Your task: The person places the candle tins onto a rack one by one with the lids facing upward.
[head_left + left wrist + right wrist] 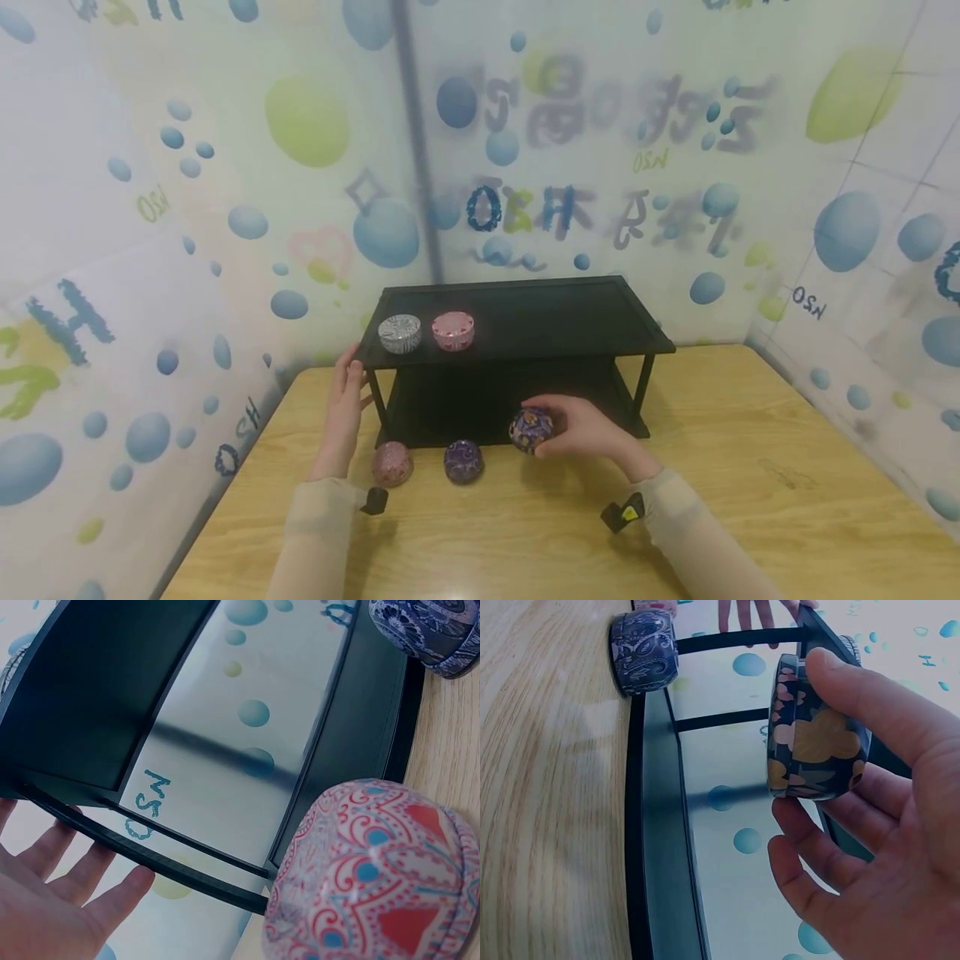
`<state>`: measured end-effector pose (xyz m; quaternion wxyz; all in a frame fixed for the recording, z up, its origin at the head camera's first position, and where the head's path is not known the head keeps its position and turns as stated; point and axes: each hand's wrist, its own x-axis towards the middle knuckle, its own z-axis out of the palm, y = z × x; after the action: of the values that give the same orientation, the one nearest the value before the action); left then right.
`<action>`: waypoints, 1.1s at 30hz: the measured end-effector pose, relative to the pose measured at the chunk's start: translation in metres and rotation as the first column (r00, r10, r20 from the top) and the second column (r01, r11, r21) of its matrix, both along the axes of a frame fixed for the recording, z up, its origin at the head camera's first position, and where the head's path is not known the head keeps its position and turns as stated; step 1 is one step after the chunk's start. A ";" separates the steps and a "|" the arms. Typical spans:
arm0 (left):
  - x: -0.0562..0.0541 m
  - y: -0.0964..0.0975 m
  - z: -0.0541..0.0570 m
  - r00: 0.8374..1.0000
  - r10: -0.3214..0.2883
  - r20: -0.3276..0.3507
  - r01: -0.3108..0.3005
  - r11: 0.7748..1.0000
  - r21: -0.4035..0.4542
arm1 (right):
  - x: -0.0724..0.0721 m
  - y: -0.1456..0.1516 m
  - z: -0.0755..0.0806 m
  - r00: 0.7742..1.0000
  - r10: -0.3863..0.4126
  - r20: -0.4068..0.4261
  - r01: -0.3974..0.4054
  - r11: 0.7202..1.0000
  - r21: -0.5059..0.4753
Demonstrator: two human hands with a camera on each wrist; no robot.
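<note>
My right hand [577,427] grips a small round tin [531,429] with a dark floral print, between thumb and fingers. In the right wrist view, large tan and pink flowers show on the held tin [821,735]. The tin is in front of the lower tier of a black two-tier rack [517,321]. At the rack's left end is my left hand [345,408], fingers extended beside the post; whether they touch it I cannot tell. On the table before the rack sit a pink patterned tin [392,464] and a purple swirl-patterned tin [463,462].
On the rack's top tier, towards the left, stand a black-and-white tin [400,333] and a pink-and-white tin [453,331]. The wooden table [750,483] meets walls covered in bubble-print sheeting [600,100] behind and at both sides.
</note>
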<state>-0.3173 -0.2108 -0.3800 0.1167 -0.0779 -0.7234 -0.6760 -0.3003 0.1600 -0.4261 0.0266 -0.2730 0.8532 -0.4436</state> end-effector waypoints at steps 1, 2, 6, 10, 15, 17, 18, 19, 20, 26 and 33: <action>0.001 0.000 0.001 1.000 0.001 -0.002 -0.001 1.000 -0.002 | 0.000 0.000 0.001 1.000 -0.006 -0.002 0.006 1.000 0.002; 0.000 0.000 0.001 1.000 0.001 -0.002 -0.001 1.000 -0.002 | 0.000 0.000 0.002 1.000 -0.009 -0.005 0.009 1.000 0.002; -0.008 -0.005 -0.009 1.000 0.003 0.009 -0.003 1.000 0.005 | 0.000 0.000 0.004 1.000 -0.007 -0.020 0.006 1.000 -0.008; -0.017 -0.009 -0.020 1.000 0.013 0.003 -0.013 1.000 -0.001 | 0.001 0.000 0.004 0.999 -0.012 -0.032 0.011 1.000 -0.025; -0.018 -0.009 -0.022 1.000 0.017 -0.008 -0.017 1.000 -0.009 | 0.002 0.001 0.006 0.999 -0.026 -0.019 0.025 0.998 -0.054; -0.015 -0.008 -0.018 1.000 0.012 0.000 -0.012 1.000 -0.004 | 0.003 0.002 0.007 1.000 -0.022 -0.010 0.022 0.997 -0.075; -0.012 -0.007 -0.016 1.000 0.006 0.004 -0.006 1.000 -0.003 | 0.003 0.002 0.007 1.000 -0.022 -0.005 0.021 0.996 -0.085; -0.010 -0.006 -0.013 1.000 0.002 0.006 -0.002 1.000 -0.004 | 0.003 0.002 0.007 1.000 -0.021 -0.003 0.021 0.995 -0.095; -0.007 -0.005 -0.010 1.000 -0.004 0.006 0.004 1.000 -0.003 | 0.003 0.003 0.007 1.000 -0.024 0.001 0.023 0.994 -0.103; 0.003 0.002 0.000 1.000 -0.012 0.001 0.012 1.000 -0.014 | 0.006 0.005 0.010 0.999 -0.037 0.009 0.037 0.991 -0.129; 0.002 0.001 0.001 1.000 0.002 0.000 -0.002 1.000 -0.025 | 0.008 0.003 0.017 0.999 -0.040 0.001 0.040 0.991 -0.125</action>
<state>-0.3149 -0.2100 -0.3788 0.1163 -0.0784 -0.7319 -0.6668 -0.2921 0.1627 -0.4090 -0.0001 -0.2574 0.8291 -0.4962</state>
